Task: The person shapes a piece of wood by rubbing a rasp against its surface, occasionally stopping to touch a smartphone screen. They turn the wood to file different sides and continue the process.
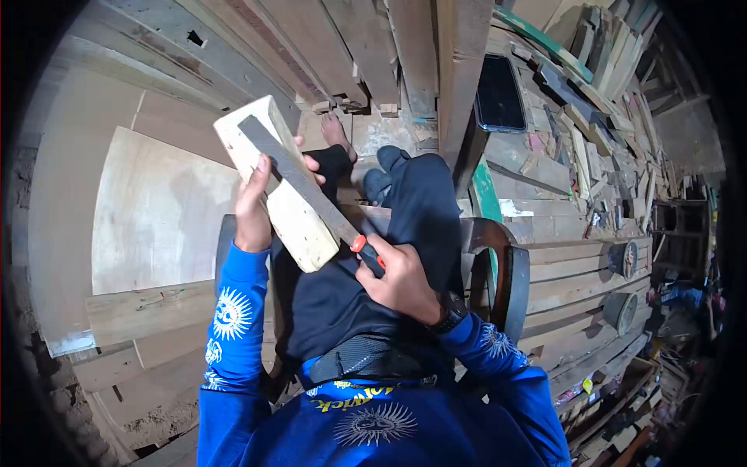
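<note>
Pale wood block (301, 227) held above the lap (311, 311), left fingers (260, 175) clamped on it. Right fingers (384, 251) clamped on the file (299, 177) by its handle (black, red-trimmed), blade along the block's face.

Part of the left grip (253, 210) behind the wooden block (297, 232), much of the handle (371, 254) inside the right grip (405, 282)

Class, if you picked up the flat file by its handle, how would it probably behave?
The file would likely feel stiff, as its long blade looks straight. Its dark, metal-looking blade, much longer than the handle, may make it tip blade-down. Its flat shape suggests little rolling.
</note>
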